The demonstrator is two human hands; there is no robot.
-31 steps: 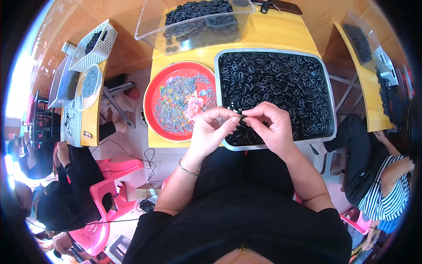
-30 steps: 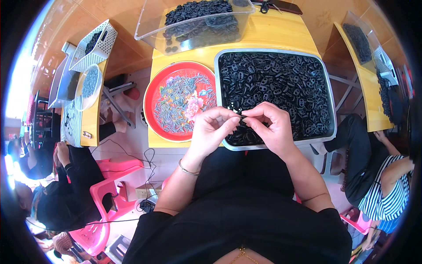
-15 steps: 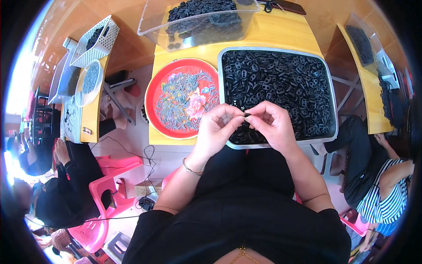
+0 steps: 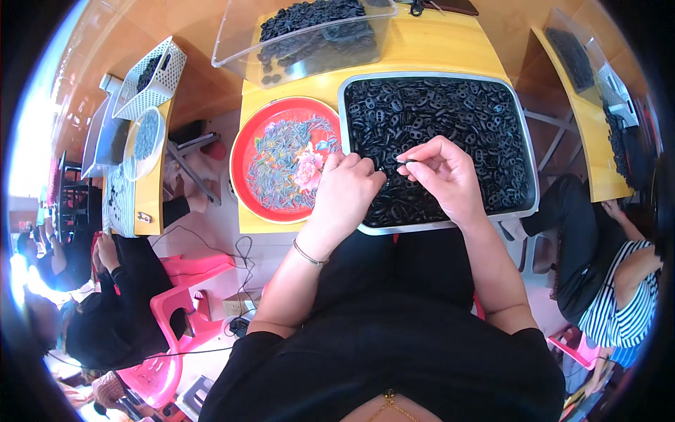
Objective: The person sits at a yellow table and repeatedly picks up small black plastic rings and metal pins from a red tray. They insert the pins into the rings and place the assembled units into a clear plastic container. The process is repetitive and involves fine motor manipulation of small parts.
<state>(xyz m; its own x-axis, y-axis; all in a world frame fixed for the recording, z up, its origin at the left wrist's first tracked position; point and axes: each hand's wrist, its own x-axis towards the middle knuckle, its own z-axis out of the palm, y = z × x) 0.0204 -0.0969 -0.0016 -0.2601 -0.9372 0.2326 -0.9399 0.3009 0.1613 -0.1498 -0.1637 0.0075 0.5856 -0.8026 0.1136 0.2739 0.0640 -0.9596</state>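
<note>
While the right hand (image 4: 450,179) pinches a small black piece (image 4: 410,162) over the metal tray (image 4: 450,224), the left hand (image 4: 348,190) curls, knuckles up, above the tray's left edge, fingertips hidden, so I can't tell what it grips! Black two-holed pieces (image 4: 436,109) fill the tray; left of it, a red dish (image 4: 285,109) of slim greyish bits (image 4: 271,169); beyond it, leftward, a clear bin (image 4: 358,60).

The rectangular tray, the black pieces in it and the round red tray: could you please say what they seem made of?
Rectangular tray: probably metal, from its silvery, softly shiny rim. Black pieces: likely moulded plastic, evenly dark with small highlights. Round red tray: smooth, with a flower print; plastic or enamelled metal, hard to tell.
</note>
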